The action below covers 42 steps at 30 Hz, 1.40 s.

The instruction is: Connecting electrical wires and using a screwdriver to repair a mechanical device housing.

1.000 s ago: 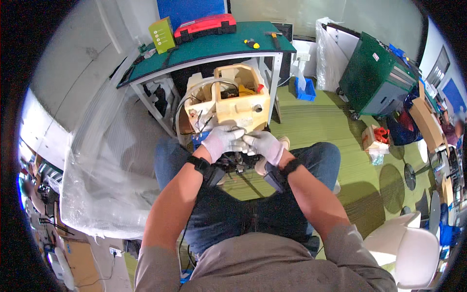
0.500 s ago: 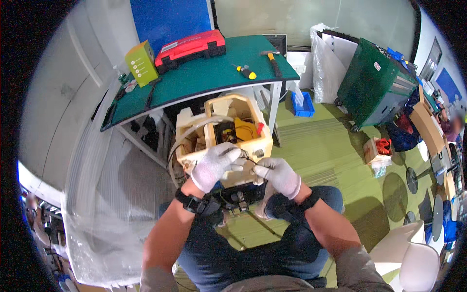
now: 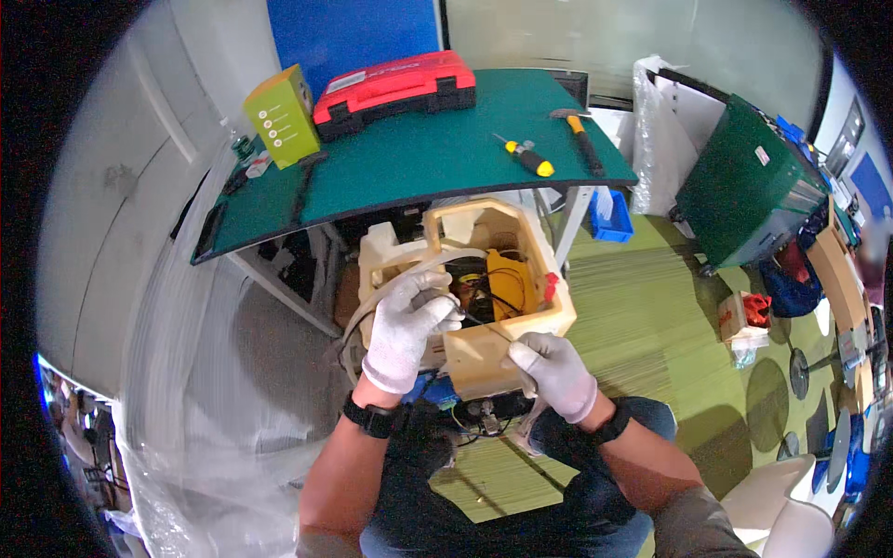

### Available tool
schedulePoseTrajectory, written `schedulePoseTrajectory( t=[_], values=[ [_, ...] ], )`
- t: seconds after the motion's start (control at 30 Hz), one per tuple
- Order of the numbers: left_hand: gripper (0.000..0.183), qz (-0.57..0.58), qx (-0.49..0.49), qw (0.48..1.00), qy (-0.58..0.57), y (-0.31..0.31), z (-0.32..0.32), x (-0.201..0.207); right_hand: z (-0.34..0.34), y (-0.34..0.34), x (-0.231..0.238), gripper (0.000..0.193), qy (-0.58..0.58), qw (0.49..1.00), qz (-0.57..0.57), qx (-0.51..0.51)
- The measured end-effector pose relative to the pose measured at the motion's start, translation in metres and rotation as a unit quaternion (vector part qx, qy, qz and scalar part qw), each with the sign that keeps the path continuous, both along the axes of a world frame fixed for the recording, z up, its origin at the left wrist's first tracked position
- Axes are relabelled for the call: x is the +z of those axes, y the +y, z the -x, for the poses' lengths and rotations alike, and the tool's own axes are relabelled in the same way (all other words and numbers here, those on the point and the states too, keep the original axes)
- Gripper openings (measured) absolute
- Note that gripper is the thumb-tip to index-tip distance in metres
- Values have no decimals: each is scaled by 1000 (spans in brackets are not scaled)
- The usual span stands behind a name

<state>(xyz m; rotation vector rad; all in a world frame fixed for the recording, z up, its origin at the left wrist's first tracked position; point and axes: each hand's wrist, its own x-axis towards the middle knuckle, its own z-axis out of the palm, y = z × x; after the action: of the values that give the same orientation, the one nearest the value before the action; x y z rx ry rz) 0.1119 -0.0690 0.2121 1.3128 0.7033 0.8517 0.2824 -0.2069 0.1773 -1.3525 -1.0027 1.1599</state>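
A cream plastic machine housing rests on my lap, open on top, with yellow and black wires and a red part inside. My left hand, in a white glove, is closed on a thin dark tool at the housing's opening, beside a pale curved hose. My right hand, also gloved, grips the housing's near lower edge. Both wrists wear black bands.
A green-topped table stands ahead with a red tool case, a green box, a yellow-handled screwdriver and a hammer. A green bin is at right, plastic sheeting at left.
My view has tipped up and closer to the table. The housing sits nearer, and my left hand has moved up to its opening with the thin tool.
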Motion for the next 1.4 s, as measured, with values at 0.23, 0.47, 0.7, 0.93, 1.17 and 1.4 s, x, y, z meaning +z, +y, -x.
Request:
schedulePoseTrajectory(
  t=[0.23, 0.47, 0.7, 0.93, 1.17, 1.4],
  values=[
    [24, -152, 67, 983, 81, 10, 18, -5, 13, -1, 20, 29, -60, 998, 10, 34],
    [23, -66, 81, 993, 61, 0, 9, -3, 15, -15, 18, 34, -149, 987, -58, 30],
    [24, 309, -30, 940, -140, 4, 8, -36, 15, -24, 12, 30, -156, 983, -89, 28],
    [24, 313, -49, 938, -141, -2, 8, -27, 10, -28, 11, 33, -155, 983, -87, 34],
    [20, 180, -45, 982, -46, -14, -9, -15, 1, -19, -6, 28, 37, 998, 41, -6],
    [19, 80, -105, 984, 120, -32, -20, -20, 0, -12, -5, 26, 51, 998, 20, 28]
  ],
)
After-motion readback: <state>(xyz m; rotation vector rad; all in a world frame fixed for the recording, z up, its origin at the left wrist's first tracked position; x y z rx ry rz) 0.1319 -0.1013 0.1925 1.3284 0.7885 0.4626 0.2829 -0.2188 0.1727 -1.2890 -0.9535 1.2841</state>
